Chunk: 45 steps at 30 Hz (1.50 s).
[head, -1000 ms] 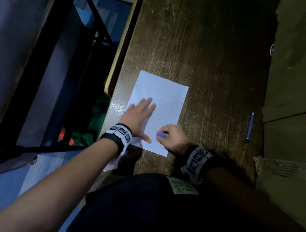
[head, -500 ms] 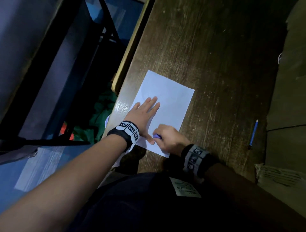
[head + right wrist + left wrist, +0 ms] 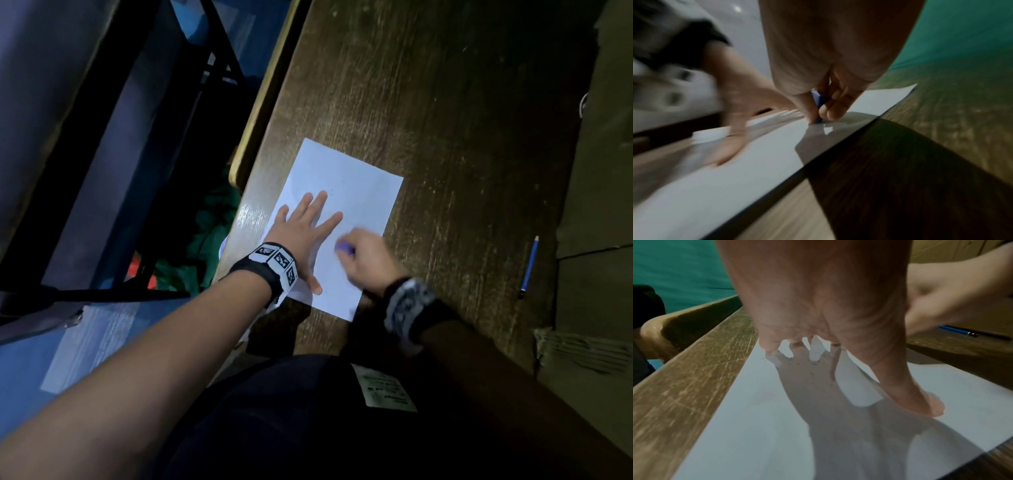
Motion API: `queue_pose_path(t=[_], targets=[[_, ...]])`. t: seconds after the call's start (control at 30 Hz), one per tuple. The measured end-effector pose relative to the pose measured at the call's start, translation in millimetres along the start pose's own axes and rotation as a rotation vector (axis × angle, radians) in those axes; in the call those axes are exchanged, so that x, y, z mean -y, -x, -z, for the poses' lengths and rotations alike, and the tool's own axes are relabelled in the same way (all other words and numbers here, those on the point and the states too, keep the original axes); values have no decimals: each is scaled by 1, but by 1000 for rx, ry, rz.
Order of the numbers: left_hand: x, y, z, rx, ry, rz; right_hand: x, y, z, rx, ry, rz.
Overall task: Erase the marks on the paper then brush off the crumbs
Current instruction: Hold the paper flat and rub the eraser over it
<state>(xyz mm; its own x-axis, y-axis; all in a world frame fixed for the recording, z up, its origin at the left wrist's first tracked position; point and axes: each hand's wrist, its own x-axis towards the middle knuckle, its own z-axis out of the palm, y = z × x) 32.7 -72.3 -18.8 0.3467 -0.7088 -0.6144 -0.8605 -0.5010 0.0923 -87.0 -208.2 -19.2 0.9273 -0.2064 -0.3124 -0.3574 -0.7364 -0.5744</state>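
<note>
The left hand (image 3: 301, 228) lay flat with fingers spread, pressing on the paper (image 3: 356, 192); the right hand (image 3: 368, 255), blurred, pinched a purple eraser (image 3: 343, 247) between curled fingers, its tip touching the sheet just beside the left thumb; dark crumbs (image 3: 813, 369) dotted the paper under the left palm; the sheet sat on a scratched wooden tabletop (image 3: 445, 120); a blue pencil (image 3: 528, 267) lay well apart to the right.

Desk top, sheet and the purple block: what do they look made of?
Desk top: seemingly wood, worn varnish, pale scratches along the grain. Sheet: thin white matte paper, lying flat. Purple block: probably a rubber or vinyl eraser; dark crumbs lie nearby.
</note>
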Motion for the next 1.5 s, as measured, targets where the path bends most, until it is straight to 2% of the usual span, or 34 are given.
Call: queue_pose_path(t=[0.07,0.13,0.17,0.27,0.3,0.33,0.37,0.47,0.5,0.53,0.57,0.67,0.7,0.73,0.83,0.9,0.97,1.1,1.13,1.2,1.27,1.33,1.37,1.4,1.5], targets=[[-1,1,1,15,-11,4,-9,-23,14,-194,-23,-116],[-2,1,2,14,-17,10,-8,-20,8,-268,-58,-133],[-2,1,2,10,-20,15,-6,-9,-2,-223,-74,-104],[-2,1,2,-2,-29,27,12,38,-22,119,-79,74],[-3,2,3,2,-32,27,10,39,-19,193,-37,125],[-3,2,3,7,-34,25,8,28,-11,191,2,127],[-3,2,3,10,-35,23,3,12,-3,109,24,87],[-3,2,4,24,-33,19,-12,-27,17,-258,-33,-128],[-3,1,4,26,-34,19,-15,-29,13,-326,-63,-149],[-2,2,4,27,-33,17,-12,-22,6,-308,-81,-150],[-2,1,4,24,-27,16,-8,-8,-4,-220,-91,-104],[-1,1,3,15,-8,14,8,30,-18,160,-35,151],[0,1,3,19,-9,14,5,26,-15,204,3,183],[0,0,4,23,-13,14,1,12,-8,157,24,166],[1,-1,4,35,-11,10,-14,-37,14,-209,-29,-18],[1,-1,4,37,-7,11,-16,-49,16,-312,-48,-75],[0,-1,3,31,14,15,-7,-33,4,-227,-64,-88],[1,-2,2,19,25,15,9,26,-7,156,-45,138],[2,-3,3,16,28,15,6,24,-3,192,-31,151],[3,-5,4,4,29,22,1,0,10,78,-65,44],[3,-7,5,5,15,37,-8,-29,19,-145,-135,-95],[3,-7,5,8,11,42,-11,-38,19,-303,-172,-154],[2,-7,5,6,10,42,-7,-30,13,-292,-167,-150],[2,-7,4,3,8,44,-2,-15,6,-217,-152,-112],[2,-7,5,4,-6,52,14,33,-11,175,-99,102]])
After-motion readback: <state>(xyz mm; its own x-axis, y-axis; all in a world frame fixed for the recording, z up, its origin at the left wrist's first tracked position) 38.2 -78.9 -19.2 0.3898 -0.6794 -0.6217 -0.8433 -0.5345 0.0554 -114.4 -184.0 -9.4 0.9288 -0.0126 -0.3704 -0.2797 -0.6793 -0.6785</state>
